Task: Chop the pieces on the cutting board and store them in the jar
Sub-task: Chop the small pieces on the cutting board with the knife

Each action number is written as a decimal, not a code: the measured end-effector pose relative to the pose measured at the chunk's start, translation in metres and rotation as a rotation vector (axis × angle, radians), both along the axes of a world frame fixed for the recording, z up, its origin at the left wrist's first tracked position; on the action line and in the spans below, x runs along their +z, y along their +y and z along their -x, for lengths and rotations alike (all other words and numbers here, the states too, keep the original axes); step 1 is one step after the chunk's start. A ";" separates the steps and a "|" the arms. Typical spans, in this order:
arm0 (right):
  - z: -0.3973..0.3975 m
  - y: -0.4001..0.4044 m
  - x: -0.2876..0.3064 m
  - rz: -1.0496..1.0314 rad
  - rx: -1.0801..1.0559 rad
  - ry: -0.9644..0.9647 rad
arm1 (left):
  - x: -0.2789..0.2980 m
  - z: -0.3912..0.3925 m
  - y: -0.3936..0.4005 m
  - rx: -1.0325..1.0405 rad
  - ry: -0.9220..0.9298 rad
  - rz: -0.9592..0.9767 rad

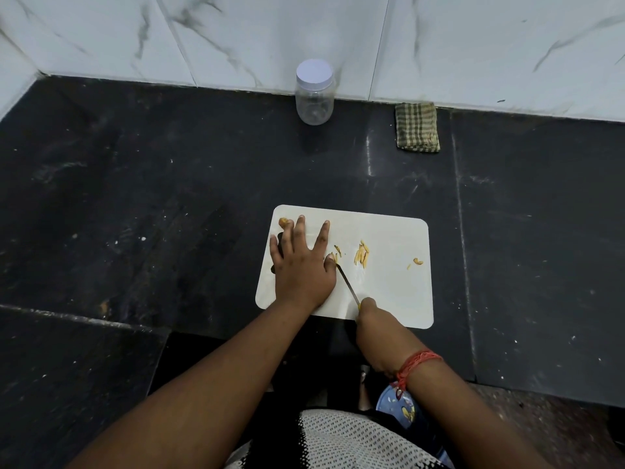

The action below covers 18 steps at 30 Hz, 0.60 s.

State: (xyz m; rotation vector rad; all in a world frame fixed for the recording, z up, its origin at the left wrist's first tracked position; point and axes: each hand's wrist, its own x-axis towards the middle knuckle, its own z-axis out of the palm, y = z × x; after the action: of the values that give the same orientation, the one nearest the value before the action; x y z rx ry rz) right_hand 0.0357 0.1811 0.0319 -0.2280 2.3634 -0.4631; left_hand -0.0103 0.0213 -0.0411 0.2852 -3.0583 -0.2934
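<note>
Dark stone countertop [135, 198], white marble-look wall tiles [236, 35] behind it.

White cutting board [389, 299] sits near the front edge, roughly centre. Far-left corner of the board: one small orange-yellow chunk [283, 221], uncut, just beside the left fingertips.

Left hand [301, 265] lies flat on the left part of the board, palm down, fingers straight and spread, gripping nothing. Thumb tip is pressed against a small yellow piece [332, 256] right at the knife line. A dark shape shows under the little-finger side of the hand; can't tell what it is.

Knife [348, 284]: thin blade runs diagonally from the right hand up-left to the left thumb, tip at the piece being held down. Handle looks yellow, mostly hidden in the grip.

A couple of slivers [337, 249] lie just right of the thumb. Further right, mid-board, a small cluster of cut yellow strips [362, 255]. Near the right edge, two or three stray bits [417, 262], well apart from the cluster.

Right hand [372, 323] is at the near edge of the board, fingers clenched around the knife handle. Red thread band [417, 363] on that wrist.

Back of the counter: clear plastic jar [314, 96] against the wall, white lid on, nothing visible inside, well apart from the board. Right of it, a folded green checked cloth [417, 126], also against the wall.
</note>
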 end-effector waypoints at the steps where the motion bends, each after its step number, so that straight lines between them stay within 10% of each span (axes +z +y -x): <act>1: -0.001 0.001 0.000 0.000 -0.005 -0.001 | 0.000 0.000 0.000 -0.002 -0.002 0.002; 18: -0.009 0.021 0.013 0.222 -0.205 -0.072 | -0.002 -0.006 -0.005 -0.094 0.032 0.007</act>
State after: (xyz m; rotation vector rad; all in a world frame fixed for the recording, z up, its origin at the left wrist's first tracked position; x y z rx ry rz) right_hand 0.0452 0.2018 0.0451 -0.0678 2.2735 -0.8202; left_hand -0.0040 0.0161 -0.0431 0.1350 -3.0452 -0.2894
